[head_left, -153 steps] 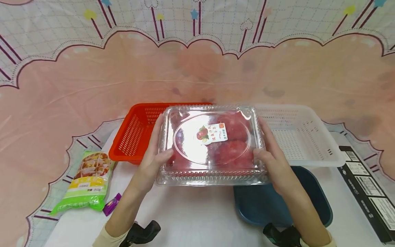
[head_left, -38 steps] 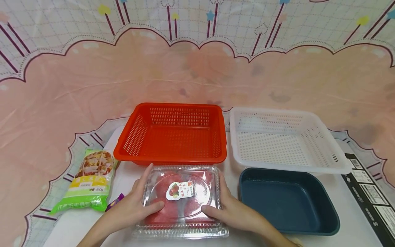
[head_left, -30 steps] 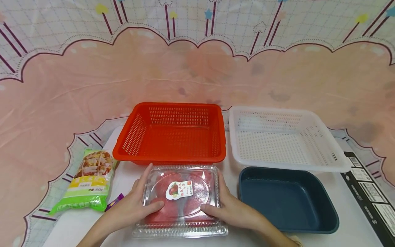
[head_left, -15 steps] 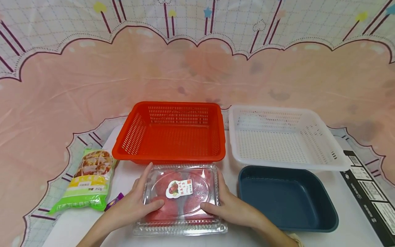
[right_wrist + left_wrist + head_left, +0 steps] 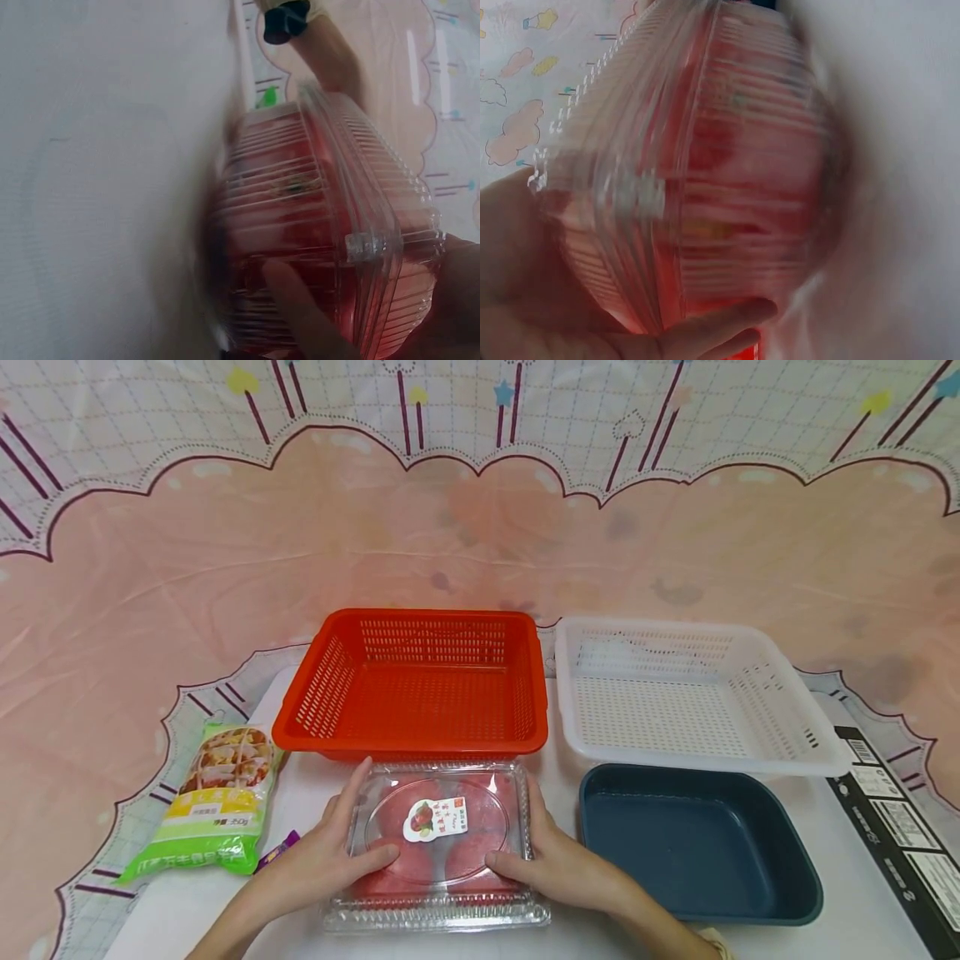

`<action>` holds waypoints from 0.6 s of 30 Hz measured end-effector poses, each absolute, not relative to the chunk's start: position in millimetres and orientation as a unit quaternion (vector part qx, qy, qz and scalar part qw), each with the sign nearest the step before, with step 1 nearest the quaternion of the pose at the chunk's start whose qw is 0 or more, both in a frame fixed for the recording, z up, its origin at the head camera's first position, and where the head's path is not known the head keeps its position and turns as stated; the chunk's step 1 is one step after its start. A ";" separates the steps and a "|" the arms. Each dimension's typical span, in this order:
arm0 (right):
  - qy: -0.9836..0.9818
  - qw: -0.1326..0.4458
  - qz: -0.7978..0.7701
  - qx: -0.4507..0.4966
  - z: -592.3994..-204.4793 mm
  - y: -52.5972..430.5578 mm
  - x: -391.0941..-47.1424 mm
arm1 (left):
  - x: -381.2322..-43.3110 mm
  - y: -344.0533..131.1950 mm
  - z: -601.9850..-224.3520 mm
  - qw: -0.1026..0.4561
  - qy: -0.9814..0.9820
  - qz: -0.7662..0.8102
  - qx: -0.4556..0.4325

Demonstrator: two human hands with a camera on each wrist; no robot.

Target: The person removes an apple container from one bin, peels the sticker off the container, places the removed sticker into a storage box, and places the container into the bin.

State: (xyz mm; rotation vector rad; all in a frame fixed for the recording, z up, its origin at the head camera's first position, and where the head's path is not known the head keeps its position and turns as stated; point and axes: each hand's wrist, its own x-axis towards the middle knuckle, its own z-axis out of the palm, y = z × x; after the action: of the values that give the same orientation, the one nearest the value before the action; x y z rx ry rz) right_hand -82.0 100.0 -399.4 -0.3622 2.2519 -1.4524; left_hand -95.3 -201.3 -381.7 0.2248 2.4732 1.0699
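Note:
A clear plastic clamshell box (image 5: pixel 437 852) with red contents and a fruit-printed label lies label up at the front of the white table, just before the red basket (image 5: pixel 420 702). From its left side my left hand (image 5: pixel 322 864) grips it, thumb over the lid. My right hand (image 5: pixel 562 864) holds the opposite side the same way. In the left wrist view the ribbed wall of the box (image 5: pixel 742 165) stands close over the white tabletop, with a finger along it. The right wrist view shows a finger against the box wall (image 5: pixel 277 202), its lower edge blurred.
A white basket (image 5: pixel 652 718) stands right of the red one, and a dark blue tray (image 5: pixel 697 852) sits in front of it. On the left lie a green food bag (image 5: pixel 213 810) and a small purple packet (image 5: pixel 279 850). A black labelled strip (image 5: pixel 888 827) runs along the right edge.
Since the oldest frame both hands have brought the box down and toward me, uncovering the red basket and blue tray. Over the last second or so, hands and box have stayed nearly still.

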 end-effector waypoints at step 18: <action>0.962 -0.069 -0.096 -0.246 -349.8 82.7 -56.1 | -100.6 -211.4 -383.2 0.203 0.913 0.341 0.097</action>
State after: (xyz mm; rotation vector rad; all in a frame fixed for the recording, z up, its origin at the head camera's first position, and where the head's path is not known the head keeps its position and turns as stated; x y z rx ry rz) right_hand -56.1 82.7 -349.8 -0.8072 3.1630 -0.3142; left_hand -100.6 -211.4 -383.2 0.2695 2.5472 0.9519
